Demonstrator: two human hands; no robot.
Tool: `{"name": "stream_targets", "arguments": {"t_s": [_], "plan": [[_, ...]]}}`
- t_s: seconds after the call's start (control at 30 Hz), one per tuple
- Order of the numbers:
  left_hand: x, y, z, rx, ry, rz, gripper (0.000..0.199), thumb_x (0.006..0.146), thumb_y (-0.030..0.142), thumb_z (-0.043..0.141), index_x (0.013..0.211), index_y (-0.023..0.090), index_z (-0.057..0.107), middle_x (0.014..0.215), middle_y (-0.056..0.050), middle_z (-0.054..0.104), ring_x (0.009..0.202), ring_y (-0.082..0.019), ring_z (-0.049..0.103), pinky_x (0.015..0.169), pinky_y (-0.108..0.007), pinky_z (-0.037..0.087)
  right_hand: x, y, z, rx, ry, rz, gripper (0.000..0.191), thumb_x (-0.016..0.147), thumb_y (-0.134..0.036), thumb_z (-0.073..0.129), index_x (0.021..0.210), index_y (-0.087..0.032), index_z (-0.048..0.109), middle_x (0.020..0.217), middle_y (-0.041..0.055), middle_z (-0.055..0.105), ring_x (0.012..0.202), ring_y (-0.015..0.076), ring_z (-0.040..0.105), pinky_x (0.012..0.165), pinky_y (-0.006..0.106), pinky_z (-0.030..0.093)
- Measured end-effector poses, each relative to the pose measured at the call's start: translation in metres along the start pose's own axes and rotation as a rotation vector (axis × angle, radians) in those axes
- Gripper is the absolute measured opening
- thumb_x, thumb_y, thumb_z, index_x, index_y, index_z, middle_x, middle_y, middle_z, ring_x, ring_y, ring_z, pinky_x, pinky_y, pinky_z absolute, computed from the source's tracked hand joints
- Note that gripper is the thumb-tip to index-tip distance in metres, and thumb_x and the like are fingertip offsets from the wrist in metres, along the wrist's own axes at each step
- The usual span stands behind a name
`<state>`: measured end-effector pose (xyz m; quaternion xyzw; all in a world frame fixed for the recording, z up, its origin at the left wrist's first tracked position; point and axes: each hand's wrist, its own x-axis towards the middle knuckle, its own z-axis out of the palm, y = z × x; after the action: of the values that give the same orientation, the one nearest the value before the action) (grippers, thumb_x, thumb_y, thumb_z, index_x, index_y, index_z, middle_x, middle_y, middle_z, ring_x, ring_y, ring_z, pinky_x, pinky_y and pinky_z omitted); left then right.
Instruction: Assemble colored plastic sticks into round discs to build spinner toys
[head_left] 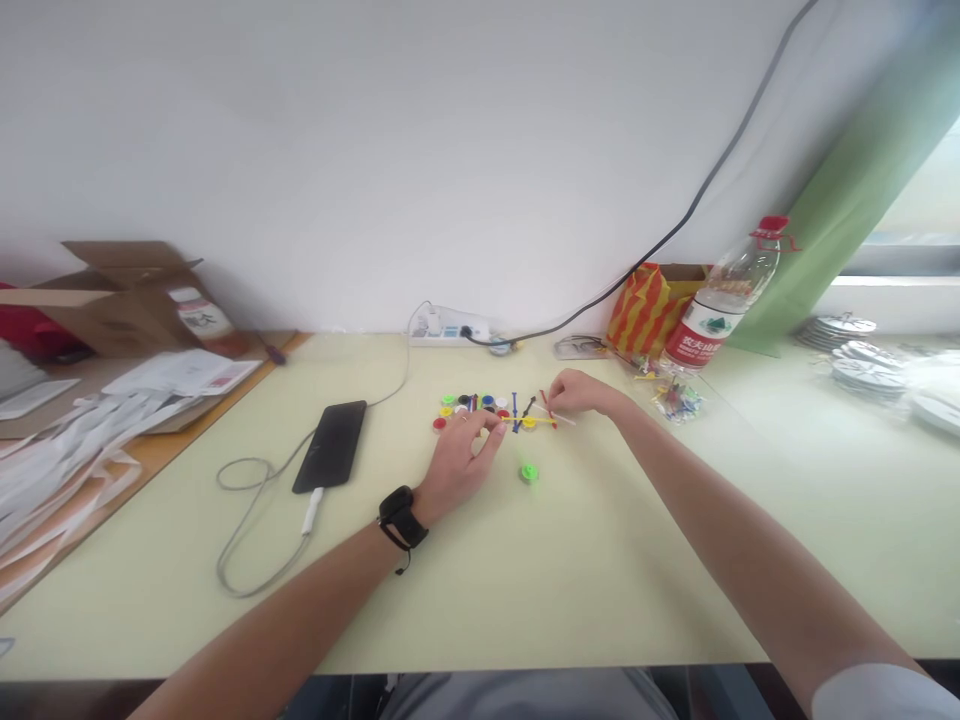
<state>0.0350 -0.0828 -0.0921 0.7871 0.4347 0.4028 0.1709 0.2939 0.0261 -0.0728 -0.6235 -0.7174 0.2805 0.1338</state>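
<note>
My left hand [465, 458], with a black watch [403, 517] on its wrist, is closed, thumb and fingertips pinched at the left end of a thin yellow plastic strip [517, 419]. My right hand [576, 392] has its fingers curled down to the table beside a small red strip [545, 402]; what its fingertips hold is hidden. Between the hands lie a blue strip [515, 410], a black strip [529, 407] and a yellow round piece [529, 424]. Several small coloured discs [487, 401] sit behind my left hand. Nearer me is a bright green round piece [529, 473].
A black phone [330, 447] with a white charging cable [259, 490] lies at left. Behind stands a power strip [450, 328]. To the right are a large bottle [712, 310], a striped bag [637, 310], small plastic packets [677, 402] and stacked plates [866, 375]. White strips [64, 455] spread far left.
</note>
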Motion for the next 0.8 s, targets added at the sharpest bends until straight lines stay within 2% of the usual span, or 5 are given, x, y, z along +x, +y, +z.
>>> {"name": "stream_targets", "arguments": {"t_s": [0.27,0.43,0.6,0.7,0.8], "plan": [[0.0,-0.001,0.0,-0.005,0.022,-0.001,0.022,0.106,0.034,0.05,0.096,0.023,0.066,0.095,-0.001,0.07,0.091,-0.02,0.058,0.085,-0.035,0.044,-0.011,0.022,-0.022,0.192,0.375,-0.002,0.009,0.086,-0.028,0.063,0.086,-0.019,0.062,0.094,0.0071,0.074,0.085,0.0191,0.068,0.074,0.029,0.052],[0.0,-0.002,0.001,-0.003,0.034,-0.007,0.021,0.105,0.033,0.051,0.096,0.023,0.066,0.093,-0.002,0.07,0.089,-0.02,0.058,0.083,-0.035,0.044,-0.046,0.035,-0.04,0.664,0.526,-0.116,0.03,0.085,-0.046,0.074,0.095,-0.021,0.06,0.088,0.0046,0.069,0.081,0.0188,0.067,0.078,0.035,0.057],[0.001,-0.003,0.001,-0.053,0.065,-0.018,0.019,0.105,0.035,0.051,0.106,0.023,0.066,0.1,-0.003,0.072,0.088,-0.019,0.059,0.081,-0.034,0.046,-0.113,0.047,-0.051,0.776,0.228,-0.26,0.039,0.084,-0.049,0.08,0.112,-0.023,0.067,0.088,0.0042,0.069,0.084,0.019,0.065,0.076,0.032,0.054],[0.002,-0.003,0.001,-0.079,0.071,-0.036,0.02,0.105,0.036,0.051,0.107,0.023,0.066,0.097,-0.002,0.072,0.087,-0.019,0.059,0.081,-0.034,0.047,-0.145,0.048,-0.041,0.685,-0.087,-0.308,0.028,0.089,-0.048,0.076,0.095,-0.02,0.071,0.074,0.003,0.066,0.07,0.0161,0.06,0.069,0.032,0.051],[0.003,-0.004,0.002,-0.09,0.065,-0.042,0.021,0.106,0.036,0.05,0.103,0.023,0.066,0.095,-0.002,0.072,0.086,-0.019,0.059,0.08,-0.034,0.046,-0.158,0.042,-0.017,0.567,-0.463,-0.298,0.032,0.088,-0.05,0.076,0.092,-0.018,0.073,0.069,0.0018,0.063,0.061,0.0144,0.055,0.061,0.03,0.047]]}}
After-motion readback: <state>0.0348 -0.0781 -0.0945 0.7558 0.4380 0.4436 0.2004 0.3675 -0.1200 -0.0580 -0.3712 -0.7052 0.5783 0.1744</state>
